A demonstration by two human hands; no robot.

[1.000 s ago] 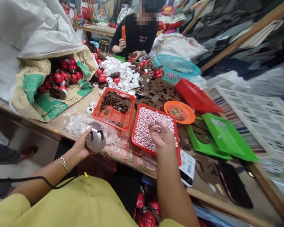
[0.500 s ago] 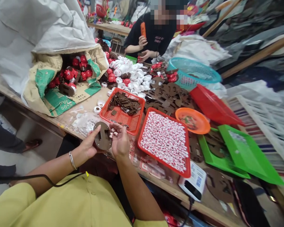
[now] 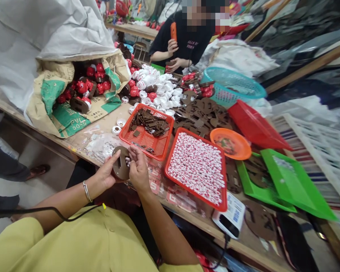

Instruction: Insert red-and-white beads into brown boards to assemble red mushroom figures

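The left hand [image 3: 107, 174] has its grip clasped on a brown disc [image 3: 119, 166], thumb across the face, just over the near edge of the bench [image 3: 248, 247]. At the disc's 3 o'clock edge, the right hand [image 3: 138, 168] bends its grip around small beads [image 3: 127, 161], mostly covered. From the disc, red lettering [image 3: 153, 186] on the bench at 4 o'clock shows "S" and "G"; past it, a white box [image 3: 234, 206] carries blue print too blurred to read. A red tray [image 3: 223, 206] of red-and-white beads sits at 3 o'clock. Between 10 and 11, a paper sack [image 3: 102, 109] reads "PVC SG-5". Farther, at 1 o'clock, a co-worker's dark shirt [image 3: 197, 36] shows "ALLS", the rest unclear.
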